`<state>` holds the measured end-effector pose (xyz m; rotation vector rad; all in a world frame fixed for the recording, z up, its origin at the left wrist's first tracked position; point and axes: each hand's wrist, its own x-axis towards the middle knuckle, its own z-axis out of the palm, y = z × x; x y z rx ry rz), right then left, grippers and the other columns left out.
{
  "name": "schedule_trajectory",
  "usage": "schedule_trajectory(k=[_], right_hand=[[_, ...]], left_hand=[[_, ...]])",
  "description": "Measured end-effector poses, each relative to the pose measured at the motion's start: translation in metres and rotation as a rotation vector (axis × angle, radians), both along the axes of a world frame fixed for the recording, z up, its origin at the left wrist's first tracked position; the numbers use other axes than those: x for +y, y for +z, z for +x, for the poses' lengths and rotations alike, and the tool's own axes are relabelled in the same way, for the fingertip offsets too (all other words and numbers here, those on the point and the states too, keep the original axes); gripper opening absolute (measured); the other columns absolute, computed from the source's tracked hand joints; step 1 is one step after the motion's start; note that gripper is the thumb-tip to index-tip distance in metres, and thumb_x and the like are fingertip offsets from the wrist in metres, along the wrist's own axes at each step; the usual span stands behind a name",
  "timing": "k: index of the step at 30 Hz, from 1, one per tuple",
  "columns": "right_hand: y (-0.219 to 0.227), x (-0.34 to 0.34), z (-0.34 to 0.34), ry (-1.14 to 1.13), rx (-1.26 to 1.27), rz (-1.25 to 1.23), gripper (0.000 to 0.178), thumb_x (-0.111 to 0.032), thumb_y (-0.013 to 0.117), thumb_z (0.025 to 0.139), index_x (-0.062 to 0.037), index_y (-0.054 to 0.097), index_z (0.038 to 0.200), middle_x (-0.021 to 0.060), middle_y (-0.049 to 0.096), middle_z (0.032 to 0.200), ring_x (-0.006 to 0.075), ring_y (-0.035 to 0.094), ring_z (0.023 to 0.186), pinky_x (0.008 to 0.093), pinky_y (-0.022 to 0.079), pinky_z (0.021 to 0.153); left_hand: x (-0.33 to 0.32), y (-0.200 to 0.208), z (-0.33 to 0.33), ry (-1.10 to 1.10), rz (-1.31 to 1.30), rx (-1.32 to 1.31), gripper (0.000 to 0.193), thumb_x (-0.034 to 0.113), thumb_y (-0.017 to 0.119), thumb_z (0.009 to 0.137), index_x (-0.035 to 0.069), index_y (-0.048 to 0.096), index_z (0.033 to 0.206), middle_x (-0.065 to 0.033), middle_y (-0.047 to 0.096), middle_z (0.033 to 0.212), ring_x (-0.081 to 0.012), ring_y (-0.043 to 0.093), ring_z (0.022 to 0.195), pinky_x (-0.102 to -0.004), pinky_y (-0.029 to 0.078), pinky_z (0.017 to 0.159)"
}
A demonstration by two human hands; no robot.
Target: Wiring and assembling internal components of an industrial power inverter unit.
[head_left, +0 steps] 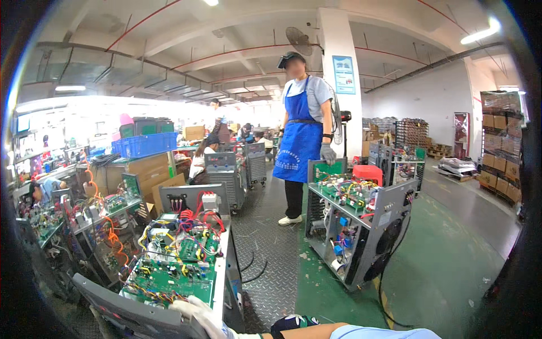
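My right hand [200,317], in a white glove, rests at the right end of a grey panel [132,309] at the lower left. Its fingers look stretched out over the panel's top edge, close to a green circuit board [175,277]; the fingertips are partly lost against the wiring. Behind that board, red, yellow and blue wires [186,217] run over more boards in the same opened power unit. My forearm [310,331] comes in from the lower right, with a dark band [293,323] near it and a light blue sleeve [384,333]. My left hand is out of view.
A co-worker in a blue apron [299,141] stands ahead, a grey-gloved hand [327,152] by a second opened unit [358,226] on wheels. Further units [101,214] with orange cables line the left. A black cable [384,299] trails over the green floor. Stacked cartons [499,147] stand far right.
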<state>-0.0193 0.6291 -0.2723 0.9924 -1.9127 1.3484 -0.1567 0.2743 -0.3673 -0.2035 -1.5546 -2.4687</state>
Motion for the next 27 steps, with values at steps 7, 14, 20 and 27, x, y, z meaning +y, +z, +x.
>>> schedule_trajectory(k=[7,14,20,27], right_hand=[[-0.001,0.015,-0.011,-0.153,0.063,0.119,0.071,-0.022,0.064,0.08,0.0034,0.029,0.136,0.0235,0.034,0.139,0.0383,0.031,0.129,0.0433,0.022,0.109],[0.006,0.076,-0.011,-0.426,0.206,0.138,0.064,-0.022,0.066,0.077,0.0031,0.038,0.13,0.0278,0.046,0.117,0.044,0.044,0.112,0.045,0.035,0.098],[0.021,0.164,-0.009,-0.551,0.218,0.212,0.054,-0.025,0.065,0.076,0.0021,0.048,0.119,0.0245,0.055,0.101,0.0416,0.052,0.098,0.0446,0.042,0.088],[0.024,0.236,-0.001,-0.705,0.23,0.182,0.042,-0.018,0.062,0.074,0.0001,0.053,0.11,0.0244,0.06,0.096,0.0417,0.056,0.093,0.0433,0.046,0.083]], left_hand=[[0.011,-0.021,-0.018,-0.363,0.22,0.148,0.067,0.054,0.039,0.093,0.009,0.028,0.143,-0.0119,0.042,0.137,-0.0288,0.044,0.121,-0.0396,0.038,0.101],[0.069,-0.02,-0.016,-0.35,0.214,0.064,0.061,0.05,0.042,0.092,0.009,0.035,0.137,-0.0152,0.048,0.128,-0.0297,0.049,0.116,-0.0392,0.04,0.097],[0.139,-0.032,-0.012,-0.37,0.196,0.014,0.056,0.047,0.045,0.091,0.008,0.041,0.132,-0.018,0.054,0.12,-0.0305,0.053,0.112,-0.0388,0.042,0.093],[0.207,-0.034,0.018,-0.259,0.212,0.008,0.05,0.043,0.048,0.09,0.007,0.048,0.126,-0.0214,0.061,0.111,-0.0313,0.058,0.107,-0.0385,0.044,0.089]])
